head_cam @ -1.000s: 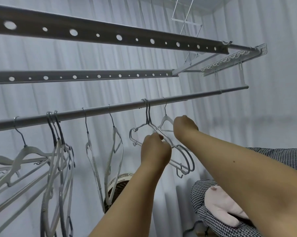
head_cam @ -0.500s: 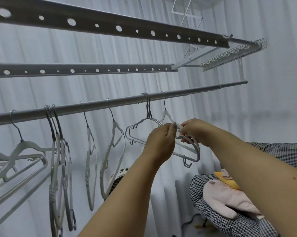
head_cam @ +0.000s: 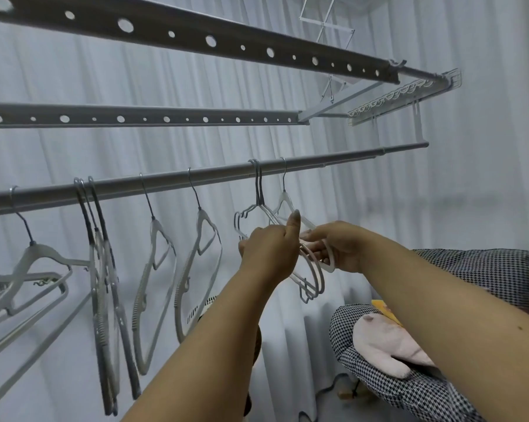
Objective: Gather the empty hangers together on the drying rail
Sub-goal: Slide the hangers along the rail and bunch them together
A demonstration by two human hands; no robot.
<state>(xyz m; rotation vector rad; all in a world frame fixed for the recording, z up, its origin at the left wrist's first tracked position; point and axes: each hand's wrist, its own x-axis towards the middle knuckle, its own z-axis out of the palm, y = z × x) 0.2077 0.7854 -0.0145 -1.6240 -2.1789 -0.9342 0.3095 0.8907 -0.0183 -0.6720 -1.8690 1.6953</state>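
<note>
A grey drying rail runs across the view and carries several empty hangers. A pair of thin grey wire hangers hooks over it right of centre, with a white plastic hanger just to their right. My left hand grips the wire hangers' shoulders, thumb pointing up. My right hand holds the white hanger's arm right beside the left hand. Two white hangers hang singly further left, then a tight bunch, then more white hangers at the far left.
Two perforated rack bars run above the rail. White curtains fill the background. Below right lies a checked cushion with a pink plush item on it. A fan shows partly behind my left forearm.
My right hand came down from the white hanger's neck to its arm and closed in beside my left hand. The wire hangers swung slightly; the view tilted up a little.
</note>
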